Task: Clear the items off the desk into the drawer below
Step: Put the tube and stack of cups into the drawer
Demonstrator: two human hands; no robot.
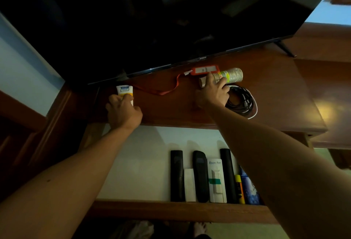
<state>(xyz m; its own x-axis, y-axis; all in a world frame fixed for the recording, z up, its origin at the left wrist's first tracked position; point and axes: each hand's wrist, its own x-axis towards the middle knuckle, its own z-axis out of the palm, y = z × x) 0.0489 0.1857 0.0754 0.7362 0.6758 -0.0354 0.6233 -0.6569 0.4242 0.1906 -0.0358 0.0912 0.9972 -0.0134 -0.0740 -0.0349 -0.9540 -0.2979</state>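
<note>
Desk items sit in front of the TV, and I see the drawer pulled open below with remotes lined up against its front wall. Both my arms reach forward over the drawer. My right hand is stretched furthest, fingers curled round a can lying on its side beside a coiled cable. My left hand, knuckles up, grips a tube near the desk's left edge. An orange lanyard trails between the two, its badge touching the can.
</note>
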